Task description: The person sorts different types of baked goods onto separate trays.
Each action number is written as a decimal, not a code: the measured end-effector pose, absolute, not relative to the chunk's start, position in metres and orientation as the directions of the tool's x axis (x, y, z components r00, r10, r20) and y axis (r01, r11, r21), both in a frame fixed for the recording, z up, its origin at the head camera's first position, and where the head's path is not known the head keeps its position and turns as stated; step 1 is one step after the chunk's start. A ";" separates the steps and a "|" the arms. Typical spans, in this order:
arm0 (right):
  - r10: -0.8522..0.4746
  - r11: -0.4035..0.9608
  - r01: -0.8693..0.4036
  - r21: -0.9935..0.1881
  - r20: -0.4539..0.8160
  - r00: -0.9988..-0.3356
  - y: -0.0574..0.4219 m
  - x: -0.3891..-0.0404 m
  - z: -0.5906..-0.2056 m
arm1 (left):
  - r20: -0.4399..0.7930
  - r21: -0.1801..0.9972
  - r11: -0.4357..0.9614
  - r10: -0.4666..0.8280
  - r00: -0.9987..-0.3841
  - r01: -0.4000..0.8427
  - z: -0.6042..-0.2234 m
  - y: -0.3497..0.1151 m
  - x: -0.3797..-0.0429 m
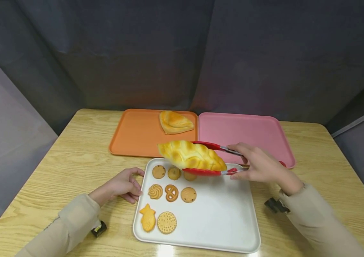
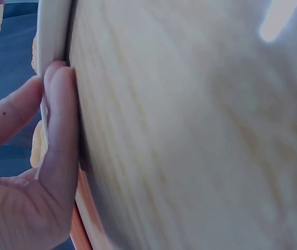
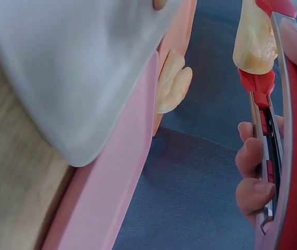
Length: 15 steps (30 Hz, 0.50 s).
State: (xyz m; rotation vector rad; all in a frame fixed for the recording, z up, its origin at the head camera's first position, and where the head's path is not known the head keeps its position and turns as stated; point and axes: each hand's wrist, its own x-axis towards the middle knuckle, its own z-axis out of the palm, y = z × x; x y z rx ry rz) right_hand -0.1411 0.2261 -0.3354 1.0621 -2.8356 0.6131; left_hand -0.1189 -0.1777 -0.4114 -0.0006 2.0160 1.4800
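My right hand grips a pair of red-and-silver tongs, which hold a golden braided bread above the far edge of a white tray. Fingers are wrapped along the tong handles in the right wrist view. At the tray's left side, my left hand pinches the rim between thumb and fingers, as the left wrist view shows. Several cookies lie on the tray's left half, among them a pretzel-shaped cookie, a fish-shaped cookie and a round cookie. The bread partly covers one cookie.
Behind the white tray lie an orange tray and, to its right, a pink tray. A folded pastry rests on the orange one. The wooden table ends at a dark curtain.
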 end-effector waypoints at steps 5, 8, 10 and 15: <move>-0.614 0.687 -0.629 -0.363 0.172 -0.770 0.221 -0.151 -0.331 | -0.483 0.859 0.366 0.352 -0.802 -0.357 -0.411 -0.177 -0.118; -0.614 0.685 -0.628 -0.369 0.171 -0.770 0.217 -0.157 -0.330 | -0.485 0.858 0.367 0.349 -0.802 -0.359 -0.410 -0.177 -0.118; -0.612 0.686 -0.626 -0.371 0.170 -0.772 0.215 -0.160 -0.329 | -0.485 0.857 0.369 0.346 -0.803 -0.359 -0.410 -0.177 -0.118; -0.605 0.691 -0.616 -0.379 0.164 -0.779 0.208 -0.169 -0.326 | -0.488 0.856 0.369 0.347 -0.801 -0.361 -0.410 -0.176 -0.118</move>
